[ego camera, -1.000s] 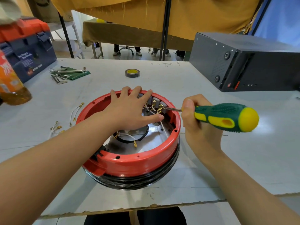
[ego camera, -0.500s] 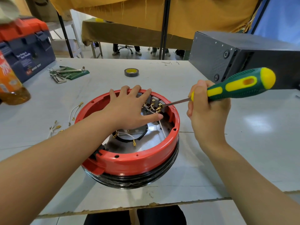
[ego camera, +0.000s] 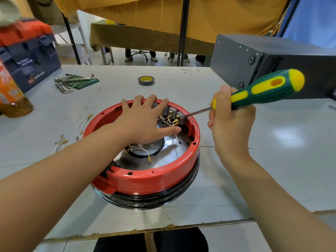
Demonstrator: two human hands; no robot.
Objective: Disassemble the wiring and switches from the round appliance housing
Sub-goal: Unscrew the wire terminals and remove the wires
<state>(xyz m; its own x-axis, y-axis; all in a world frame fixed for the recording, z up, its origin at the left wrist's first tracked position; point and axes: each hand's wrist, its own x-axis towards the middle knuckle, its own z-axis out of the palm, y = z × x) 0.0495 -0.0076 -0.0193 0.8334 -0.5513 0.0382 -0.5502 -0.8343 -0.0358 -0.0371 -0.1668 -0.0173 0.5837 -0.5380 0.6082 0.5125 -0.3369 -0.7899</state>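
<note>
The round red housing (ego camera: 145, 180) lies open side up on the table, on a black base ring. At its far inner wall sit grey switches (ego camera: 171, 112) with brass terminals and white wires (ego camera: 169, 120). My left hand (ego camera: 143, 120) lies flat across the far rim, fingers straight, thumb down inside beside the wires. My right hand (ego camera: 231, 122) grips a green and yellow screwdriver (ego camera: 269, 88); its tip touches a switch terminal. A loose white wire with brass ends (ego camera: 143, 150) lies over a black ring inside.
Removed white wires (ego camera: 81, 124) lie left of the housing. Hex keys on a green pouch (ego camera: 76, 82) and a tape roll (ego camera: 146, 80) sit farther back. An orange bottle (ego camera: 11, 95) and a toolbox (ego camera: 31, 57) stand at the left, a dark metal box (ego camera: 254, 59) at the right.
My right hand has raised the screwdriver handle up and to the right while the tip stayed at the switch terminals. My left hand has kept its place on the rim.
</note>
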